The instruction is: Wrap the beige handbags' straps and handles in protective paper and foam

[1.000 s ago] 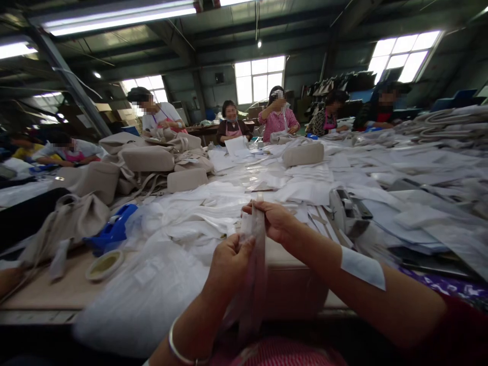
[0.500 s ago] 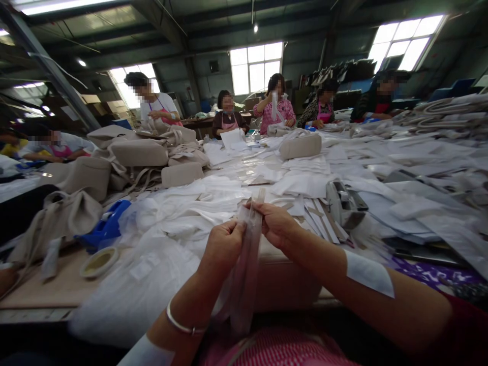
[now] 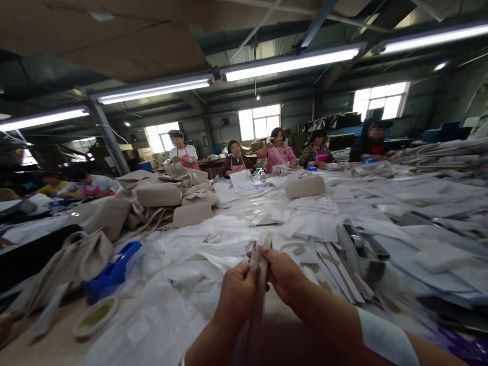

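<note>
At the near edge of the surface (image 3: 57,347), about midway along it, a pale strip (image 3: 260,297) is held raised between two hands. The left hand (image 3: 235,294) has its fingers clamped on the strip; the right hand (image 3: 282,273) has its fingers pinched on it slightly higher, close to the upper end. The lower end of the strip cannot be made out.

Status, by judgement: handling of the strip is under way and incomplete, since both hands grip it and it is not laid down. Whether it is fastened to anything cannot be told.

Toward the near left corner lie a tape roll (image 3: 95,317) and, just beyond it, a blue dispenser (image 3: 113,272). Clear film (image 3: 152,325) is bunched between these and the left hand. To the right of the hands stand flat strips (image 3: 335,269) and a grey dispenser (image 3: 354,249). Neither dispenser is in use by these hands.

Farther back on the left side, beige bags (image 3: 158,194) are heaped without visible wrapping; white sheets (image 3: 404,201) cover much of the right side. Considerable stock appears to remain; finished pieces cannot be counted. Along the far edge, co-workers (image 3: 280,157) are positioned.
</note>
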A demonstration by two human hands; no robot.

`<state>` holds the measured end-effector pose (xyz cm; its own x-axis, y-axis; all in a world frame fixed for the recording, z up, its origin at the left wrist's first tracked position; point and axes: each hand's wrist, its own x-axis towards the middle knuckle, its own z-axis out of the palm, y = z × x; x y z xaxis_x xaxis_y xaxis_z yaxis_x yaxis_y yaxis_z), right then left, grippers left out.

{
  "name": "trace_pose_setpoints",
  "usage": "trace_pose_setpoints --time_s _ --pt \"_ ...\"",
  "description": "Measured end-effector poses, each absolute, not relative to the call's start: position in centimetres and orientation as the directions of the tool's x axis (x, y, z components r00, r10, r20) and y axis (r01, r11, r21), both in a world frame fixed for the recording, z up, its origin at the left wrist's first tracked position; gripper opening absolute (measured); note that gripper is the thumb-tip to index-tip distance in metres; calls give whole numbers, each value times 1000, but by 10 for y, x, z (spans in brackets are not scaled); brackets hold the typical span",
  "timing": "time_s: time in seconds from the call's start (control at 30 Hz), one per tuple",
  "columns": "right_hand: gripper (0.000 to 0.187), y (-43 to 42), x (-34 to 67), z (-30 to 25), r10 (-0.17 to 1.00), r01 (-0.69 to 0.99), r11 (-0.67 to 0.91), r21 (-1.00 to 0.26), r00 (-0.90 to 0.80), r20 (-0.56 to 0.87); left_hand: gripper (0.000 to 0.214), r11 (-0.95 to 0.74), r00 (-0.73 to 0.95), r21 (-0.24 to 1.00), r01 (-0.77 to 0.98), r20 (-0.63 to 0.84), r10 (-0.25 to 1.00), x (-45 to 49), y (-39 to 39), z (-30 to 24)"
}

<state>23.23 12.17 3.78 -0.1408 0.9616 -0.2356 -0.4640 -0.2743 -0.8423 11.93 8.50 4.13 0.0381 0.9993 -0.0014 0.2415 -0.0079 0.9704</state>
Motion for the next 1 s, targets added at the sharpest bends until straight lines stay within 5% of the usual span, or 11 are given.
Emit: trace_pose_setpoints --time_s 0.17,0.5,1.0 --pt "37 110 234 35 980 -312 -186 -932 -133 -151 37 28 12 979 204 -31 999 117 95 43" --pt "33 144 257 46 887 -357 -457 -814 -253 -387 27 153 64 986 71 -158 985 129 70 52" --pt "25 140 267 32 981 -244 -193 -950 -18 -195 24 211 43 976 43 -213 976 133 66 55"
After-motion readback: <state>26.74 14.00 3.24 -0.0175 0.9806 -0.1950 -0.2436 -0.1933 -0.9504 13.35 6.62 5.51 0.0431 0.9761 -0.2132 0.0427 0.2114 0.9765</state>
